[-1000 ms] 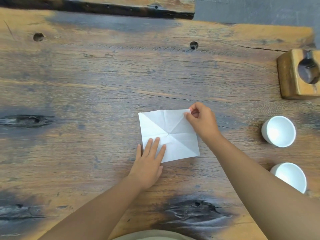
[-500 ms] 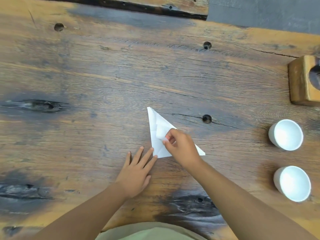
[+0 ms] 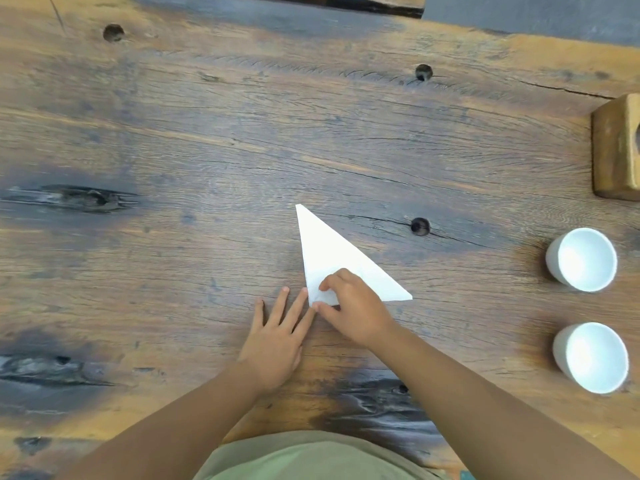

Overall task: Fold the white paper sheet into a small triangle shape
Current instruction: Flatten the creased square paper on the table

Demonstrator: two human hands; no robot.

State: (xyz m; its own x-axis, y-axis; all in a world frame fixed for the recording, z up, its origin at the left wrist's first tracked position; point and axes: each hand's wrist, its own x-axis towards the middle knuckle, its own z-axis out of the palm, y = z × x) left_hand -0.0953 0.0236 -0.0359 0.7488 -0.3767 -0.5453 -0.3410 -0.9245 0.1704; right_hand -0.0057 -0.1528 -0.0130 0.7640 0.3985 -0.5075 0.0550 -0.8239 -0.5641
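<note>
The white paper sheet (image 3: 329, 251) lies on the wooden table (image 3: 207, 150) folded along a diagonal into a triangle, one tip pointing away from me and one to the right. My right hand (image 3: 353, 306) rests on its near left corner, thumb and forefinger pinching the paper's layers there. Flat on the table just left of that corner lies my left hand (image 3: 277, 337), fingers spread, its fingertips touching the paper's edge. The right hand hides part of the paper's near edge.
Two white cups (image 3: 581, 259) (image 3: 590, 356) stand at the right, one behind the other. A wooden block with a hole (image 3: 614, 147) sits at the far right edge. The tabletop has dark knots and small holes (image 3: 420, 226).
The right hand carried the sheet's far right corner over onto the near left corner, turning the open square into a triangle. The left hand slid off the paper to its left edge.
</note>
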